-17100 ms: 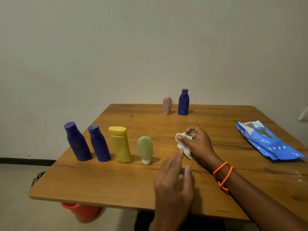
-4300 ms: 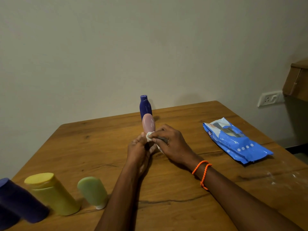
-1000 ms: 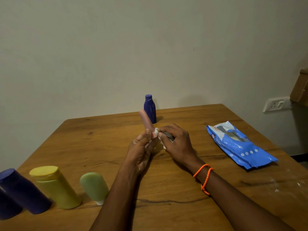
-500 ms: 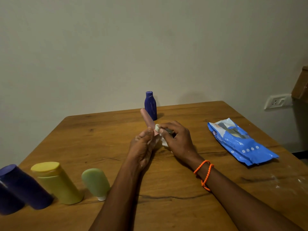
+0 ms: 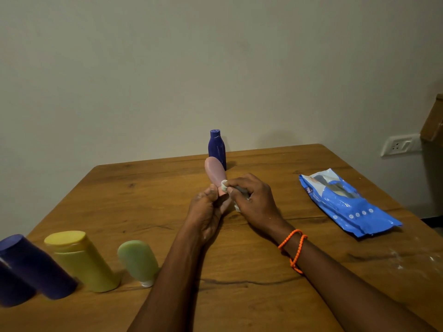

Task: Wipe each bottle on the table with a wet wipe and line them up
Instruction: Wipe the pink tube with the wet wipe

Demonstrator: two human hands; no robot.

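Two hands meet over the wooden table (image 5: 143,202). Four wiped bottles (image 5: 81,259) line its left edge; a blue bottle (image 5: 217,149) stands far back. Left hand (image 5: 203,214) grips the tilted pink bottle (image 5: 215,171); right hand (image 5: 254,200) pinches the wet wipe (image 5: 224,185) against it.

We've got a pink bottle (image 5: 215,172) and a white wipe (image 5: 224,186), a dark blue bottle (image 5: 217,148) at the back, plus two more dark blue ones (image 5: 36,267), a yellow one (image 5: 82,261) and a pale green one (image 5: 139,259) with a white cap. Brown wood-grain table (image 5: 143,200), blue-and-white wipes pack (image 5: 347,204) with white dots, orange bracelet (image 5: 293,248).
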